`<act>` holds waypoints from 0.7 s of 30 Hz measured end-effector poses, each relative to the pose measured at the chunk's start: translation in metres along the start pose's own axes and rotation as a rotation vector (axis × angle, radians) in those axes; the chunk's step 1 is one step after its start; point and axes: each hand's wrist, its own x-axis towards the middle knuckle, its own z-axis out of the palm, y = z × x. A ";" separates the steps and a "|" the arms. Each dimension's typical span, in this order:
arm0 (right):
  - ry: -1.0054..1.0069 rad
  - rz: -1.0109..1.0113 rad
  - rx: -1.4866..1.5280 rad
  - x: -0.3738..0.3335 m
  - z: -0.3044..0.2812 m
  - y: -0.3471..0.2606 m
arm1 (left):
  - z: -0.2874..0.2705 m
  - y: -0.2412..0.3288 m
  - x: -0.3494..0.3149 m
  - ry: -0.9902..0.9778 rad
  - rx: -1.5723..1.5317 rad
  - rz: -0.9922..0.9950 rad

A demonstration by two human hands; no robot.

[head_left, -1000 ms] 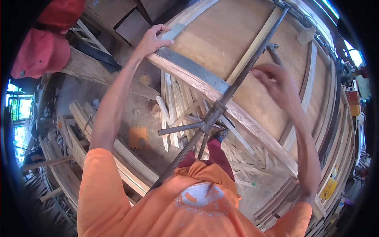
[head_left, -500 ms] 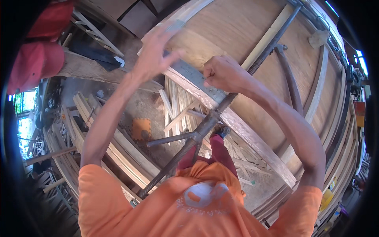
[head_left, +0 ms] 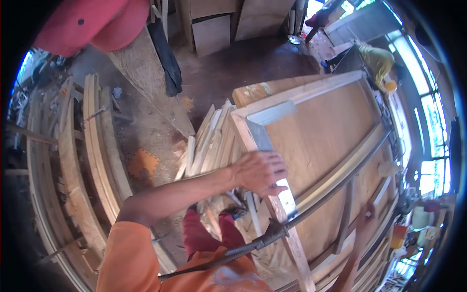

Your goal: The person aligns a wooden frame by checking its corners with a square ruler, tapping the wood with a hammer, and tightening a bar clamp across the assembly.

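Note:
My left hand (head_left: 260, 173) is closed over the near edge of a wooden frame (head_left: 294, 253) and over a metal framing square (head_left: 260, 136) lying at its corner. One leg of the square runs along the edge under my fingers; the other lies across the plywood panel (head_left: 316, 131). My right hand (head_left: 367, 219) is at the right, over the frame's rails. Its fingers look curled, but whether they hold anything is not clear. A long bar clamp (head_left: 340, 182) spans the panel, its threaded screw (head_left: 216, 263) reaching back past my body.
Loose wood strips (head_left: 214, 141) lie below the frame's left side. Long boards (head_left: 97, 146) are stacked at the left, near an orange foam mat (head_left: 143, 163). A red cap-like object (head_left: 92, 24) shows at upper left. A person in a yellow top (head_left: 377, 61) bends beyond the frame.
The view has swung to the right. My left hand has come down onto the square and the frame edge. My right hand has left the square and moved away to the right.

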 end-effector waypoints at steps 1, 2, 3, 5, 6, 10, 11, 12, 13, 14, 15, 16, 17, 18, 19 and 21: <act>-0.041 0.019 -0.253 -0.005 0.002 0.029 | 0.001 0.000 -0.001 0.006 0.006 -0.009; -0.149 0.032 -0.165 -0.012 0.007 0.052 | 0.002 0.001 -0.001 -0.001 -0.022 -0.016; -0.320 0.156 -0.140 -0.015 0.011 0.070 | 0.003 0.000 -0.001 -0.005 -0.048 -0.030; -0.399 0.312 -0.147 -0.021 0.014 0.088 | 0.003 0.000 -0.001 0.053 -0.029 -0.008; -0.404 0.248 -0.098 -0.024 0.016 0.088 | 0.003 0.000 0.000 0.047 -0.032 -0.009; -0.291 0.116 -0.008 -0.029 0.016 0.058 | 0.004 0.000 0.000 0.069 -0.015 -0.002; -0.326 0.059 0.034 -0.029 0.018 0.049 | 0.005 0.000 0.000 0.047 0.001 -0.014; -0.384 0.070 -0.065 -0.026 0.015 0.040 | 0.005 0.000 -0.001 0.038 0.003 -0.018; -0.351 0.060 -0.076 -0.027 0.018 0.033 | 0.006 0.001 -0.001 0.069 -0.007 -0.010; -0.350 0.112 -0.119 -0.024 0.017 0.028 | 0.007 0.000 -0.001 0.072 -0.014 -0.011; -0.388 0.138 -0.125 -0.023 0.019 0.024 | 0.007 0.000 -0.002 0.056 -0.015 -0.020; -0.375 0.144 -0.145 -0.022 0.019 0.022 | 0.008 0.000 -0.002 0.079 -0.021 -0.014; -0.397 0.163 -0.170 -0.021 0.021 0.022 | 0.008 0.000 -0.002 0.073 -0.009 -0.013; -0.407 0.161 -0.188 -0.021 0.023 0.023 | 0.008 0.000 -0.001 0.040 0.007 -0.023; -0.423 0.184 -0.197 -0.021 0.024 0.025 | 0.008 0.000 -0.001 0.067 -0.001 -0.013; -0.296 0.066 -0.213 -0.025 0.025 0.030 | 0.008 0.001 -0.001 0.036 -0.016 -0.036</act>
